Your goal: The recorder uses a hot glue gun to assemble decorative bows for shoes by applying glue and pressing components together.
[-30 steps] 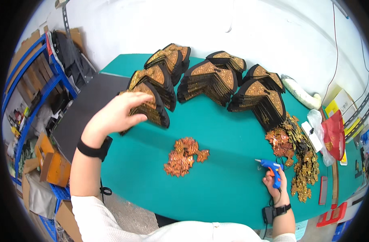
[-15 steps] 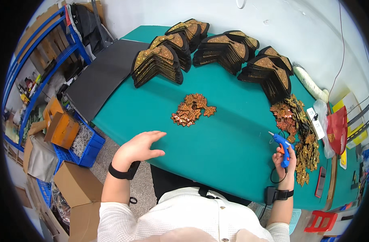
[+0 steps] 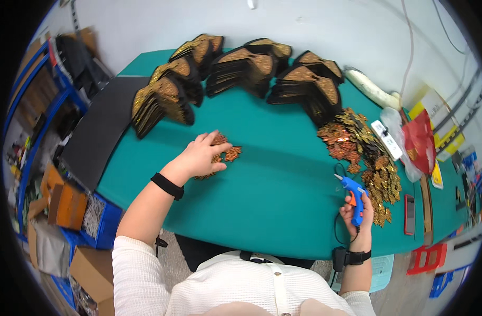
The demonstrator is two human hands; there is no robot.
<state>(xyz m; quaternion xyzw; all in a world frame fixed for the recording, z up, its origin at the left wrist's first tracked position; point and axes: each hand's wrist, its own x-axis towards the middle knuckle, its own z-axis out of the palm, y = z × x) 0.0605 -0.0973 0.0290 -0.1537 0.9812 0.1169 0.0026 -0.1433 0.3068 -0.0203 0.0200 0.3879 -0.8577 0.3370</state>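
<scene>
My left hand [image 3: 201, 156] reaches over a small pile of copper sequin leaf patches [image 3: 232, 154] on the green tabletop, its fingers spread. Most of the pile is hidden beneath the hand, and one patch lies in sight by the fingertips. In my right hand [image 3: 357, 215] is a blue hot glue gun [image 3: 355, 195], held by its handle with the nozzle pointing up and to the left. Behind it spreads a larger heap of copper patches [image 3: 338, 142] and gold patches [image 3: 384, 179].
Several stacks of black and gold sequined pieces [image 3: 241, 68] line the table's far side. A black sheet [image 3: 101, 126] covers the left end. At right lie a white power strip [image 3: 387, 139], a red bag [image 3: 420, 142] and a phone [image 3: 409, 215]. Cardboard boxes [image 3: 72, 197] stand at left.
My left hand has moved forward and right, onto the small pile of copper patches. My right hand still holds the glue gun. The whole view has shifted, so the table appears further left.
</scene>
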